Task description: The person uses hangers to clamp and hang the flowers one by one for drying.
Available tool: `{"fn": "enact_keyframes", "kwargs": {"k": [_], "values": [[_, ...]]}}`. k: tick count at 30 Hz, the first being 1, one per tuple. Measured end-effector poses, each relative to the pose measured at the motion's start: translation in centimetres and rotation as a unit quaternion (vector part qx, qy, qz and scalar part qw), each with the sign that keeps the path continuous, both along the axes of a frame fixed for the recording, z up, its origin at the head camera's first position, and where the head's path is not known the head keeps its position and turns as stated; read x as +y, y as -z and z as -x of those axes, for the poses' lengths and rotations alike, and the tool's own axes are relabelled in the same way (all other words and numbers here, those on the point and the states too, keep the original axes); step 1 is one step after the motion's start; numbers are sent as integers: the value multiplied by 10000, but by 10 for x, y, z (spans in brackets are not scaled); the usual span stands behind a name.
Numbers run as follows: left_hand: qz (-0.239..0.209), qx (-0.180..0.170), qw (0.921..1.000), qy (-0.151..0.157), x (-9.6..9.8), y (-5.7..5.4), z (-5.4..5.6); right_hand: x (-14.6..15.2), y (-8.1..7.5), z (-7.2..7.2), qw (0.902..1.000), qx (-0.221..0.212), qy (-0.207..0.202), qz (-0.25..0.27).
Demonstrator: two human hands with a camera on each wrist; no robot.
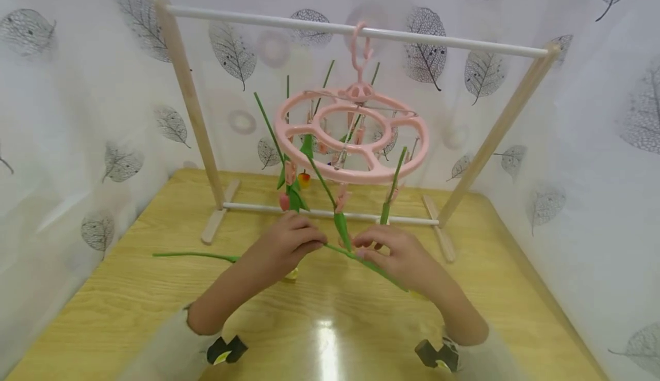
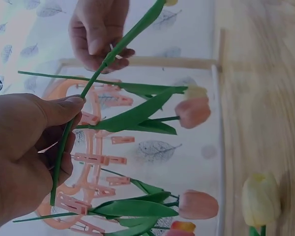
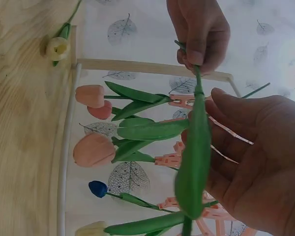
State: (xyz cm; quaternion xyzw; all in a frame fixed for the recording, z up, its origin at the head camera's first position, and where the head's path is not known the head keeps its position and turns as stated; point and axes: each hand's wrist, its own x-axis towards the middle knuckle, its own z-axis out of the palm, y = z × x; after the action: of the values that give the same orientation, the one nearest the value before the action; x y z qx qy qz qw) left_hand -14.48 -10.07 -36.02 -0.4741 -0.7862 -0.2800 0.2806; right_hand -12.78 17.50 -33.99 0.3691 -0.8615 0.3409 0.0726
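My left hand [image 1: 281, 249] pinches the thin green stem of an artificial tulip [image 2: 95, 77] between thumb and fingers. The tulip slants across in front of me, its leaf [image 3: 192, 162] and pale yellow bloom toward the right. Beside its leaf, my right hand [image 1: 402, 255] has loosely extended fingers, with the fingertips close behind the stem. Just beyond both hands hangs a round pink clip hanger [image 1: 356, 175]. Its pink clothespins [image 1: 342, 197] grip several tulips by their stems, blooms down, among them a pink tulip [image 3: 94, 150] and a blue tulip [image 3: 98, 189].
A rack with a white top rod [image 1: 289, 23] and wooden posts [image 1: 188, 100] carries the hanger. Another pale yellow tulip [image 2: 261, 199] lies on the wooden table [image 1: 134, 306], to the left. A leaf-patterned curtain [image 1: 67, 134] surrounds the table's back and sides.
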Motion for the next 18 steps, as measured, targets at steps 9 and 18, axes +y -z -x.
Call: {"fn": "enact_keyframes", "kwargs": {"k": [9, 18], "values": [[134, -9, 9999, -18, 9, -9, -3, -5, 8, 4, 9963, -831, -228, 51], [-53, 200, 9998, 26, 12, -14, -8, -4, 6, 2, 9962, -800, -320, 126]]}}
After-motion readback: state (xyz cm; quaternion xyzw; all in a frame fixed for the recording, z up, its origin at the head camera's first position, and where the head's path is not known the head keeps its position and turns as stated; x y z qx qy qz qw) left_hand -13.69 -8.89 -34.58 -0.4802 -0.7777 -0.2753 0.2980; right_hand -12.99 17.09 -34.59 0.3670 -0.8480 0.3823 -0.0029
